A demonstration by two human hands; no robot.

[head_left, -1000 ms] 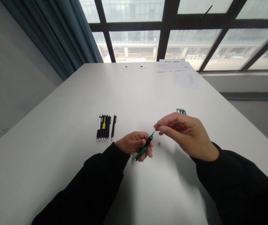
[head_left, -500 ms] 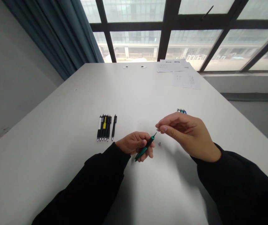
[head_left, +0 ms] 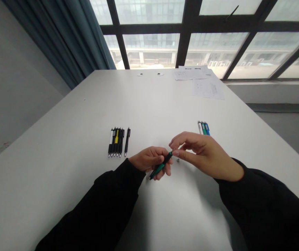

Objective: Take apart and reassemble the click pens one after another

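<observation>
My left hand (head_left: pixel 151 160) is closed around a pen (head_left: pixel 160 168) with a green barrel and a black grip. The pen is tilted, its front end pointing up and to the right. My right hand (head_left: pixel 199 151) pinches thumb and forefinger at that front end, on some tiny piece mostly hidden by the fingertips. Just below the right thumb, a small metal pen tip (head_left: pixel 178 160) lies on the white table.
Several mostly black pens (head_left: pixel 116 143) lie in a row at left, with one black pen (head_left: pixel 127 142) slightly apart. Beyond my right hand are three pens (head_left: pixel 204 128), white, green and blue. Paper sheets (head_left: pixel 199 82) lie at the table's far right.
My right hand has come down and left, bringing its fingertips onto the pen's front end, where a thin refill point showed before. More of the three pens behind it now shows.
</observation>
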